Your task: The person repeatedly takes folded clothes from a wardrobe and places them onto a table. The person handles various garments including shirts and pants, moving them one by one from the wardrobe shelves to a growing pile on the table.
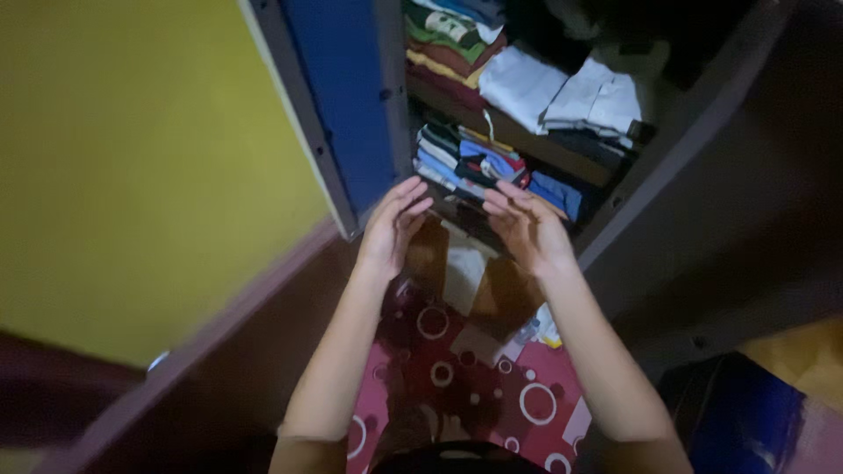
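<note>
Two empty hands, fingers loosely spread and gripping nothing: our left hand (392, 230) and right hand (527, 230) hover, palms facing, before the open wardrobe (694, 132). Just beyond our fingertips sits the lower stack of folded clothes (474, 162). We judge a reach underway; next comes a two-sided grip.

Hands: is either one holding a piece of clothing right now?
No. The left hand and right hand are both open and bare, raised in front of the folded clothes on the wardrobe shelf.
</note>
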